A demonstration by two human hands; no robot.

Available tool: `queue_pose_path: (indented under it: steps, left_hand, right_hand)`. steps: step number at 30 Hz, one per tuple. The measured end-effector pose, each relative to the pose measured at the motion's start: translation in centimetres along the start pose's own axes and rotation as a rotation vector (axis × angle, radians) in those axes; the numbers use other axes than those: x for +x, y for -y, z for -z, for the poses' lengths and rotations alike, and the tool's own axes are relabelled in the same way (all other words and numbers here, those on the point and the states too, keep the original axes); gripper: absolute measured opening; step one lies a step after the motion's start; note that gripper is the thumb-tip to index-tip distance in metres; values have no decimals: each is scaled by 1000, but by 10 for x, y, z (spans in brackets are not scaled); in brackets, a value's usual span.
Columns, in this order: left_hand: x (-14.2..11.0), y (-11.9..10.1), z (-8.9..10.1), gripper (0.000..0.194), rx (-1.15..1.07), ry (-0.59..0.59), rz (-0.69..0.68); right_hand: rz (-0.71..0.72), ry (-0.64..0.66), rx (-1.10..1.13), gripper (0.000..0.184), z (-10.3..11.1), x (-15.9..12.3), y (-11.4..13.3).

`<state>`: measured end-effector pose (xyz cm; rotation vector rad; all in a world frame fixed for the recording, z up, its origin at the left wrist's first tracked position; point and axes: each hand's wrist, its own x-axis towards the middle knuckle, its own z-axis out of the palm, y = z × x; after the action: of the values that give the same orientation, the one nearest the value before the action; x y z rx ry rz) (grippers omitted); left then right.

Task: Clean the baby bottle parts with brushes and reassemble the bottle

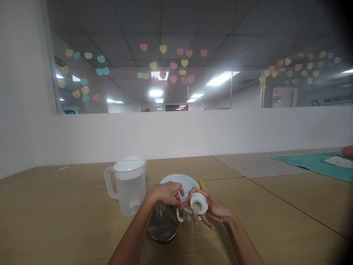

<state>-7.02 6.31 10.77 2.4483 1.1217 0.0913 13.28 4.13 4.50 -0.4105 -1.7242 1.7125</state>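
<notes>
My right hand (219, 210) holds a white ring with a clear, soft-looking centre, like a baby bottle's nipple collar (199, 203), tilted toward me. Its lower fingers are spread below the ring. Close by on the left, my left hand (168, 193) hangs bent at the wrist, fingers curled but apart, near the right hand's fingertips. I see nothing held in it. Under the hands stands a clear vessel with white handles (179, 215), partly hidden. A grey metal dish (163, 230) with a small clear cup (160, 208) lies below my left wrist.
A lidded translucent pitcher (130, 191) stands at the left. Behind my hands is a white bowl (179, 177), with a yellow item (202, 185) beside it. A teal cloth (311, 165) lies far right, where part of another person's hand (348, 151) shows. A white wall (165, 136) backs the table.
</notes>
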Motion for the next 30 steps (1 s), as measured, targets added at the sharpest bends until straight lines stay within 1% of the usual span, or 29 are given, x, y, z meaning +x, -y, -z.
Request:
queue_pose_path:
  steps: [3, 7, 9, 12, 14, 16, 18, 20, 25, 28, 30]
  left_hand:
    - [-1, -1, 0, 40, 4, -14, -4]
    - [-2, -3, 1, 33, -31, -76, -38]
    - [-4, -7, 1, 31, -65, -145, -74]
    - [-10, -19, 3, 34, -118, -299, -155]
    - [-15, -27, 4, 33, -114, -330, -190]
    - [-19, -32, 3, 27, -71, -304, -172]
    - [-20, -33, 2, 22, -23, -266, -128]
    - [-18, -29, 1, 23, 5, -239, -94]
    - [-11, -18, 1, 29, -6, -167, -92]
    - [-10, -18, 1, 30, -5, -133, -89]
    - [-11, -20, 1, 29, -1, -144, -83]
  right_hand:
    - [-6, -5, 8, 72, 1, 0, -1]
    - [20, -16, 18, 75, 6, 0, -4]
    - [72, -31, 33, 72, 10, -1, -5]
    - [172, -69, 78, 68, 15, -4, -4]
    - [195, -78, 97, 69, 17, -5, -5]
    - [183, -78, 96, 69, 17, -5, -6]
    - [157, -79, 86, 70, 17, -4, -7]
    - [140, -66, 77, 71, 16, -3, -9]
    - [118, -44, 49, 78, 16, -1, -10]
    - [102, -40, 39, 80, 17, -2, -10]
    - [99, -41, 42, 79, 18, -1, -10]
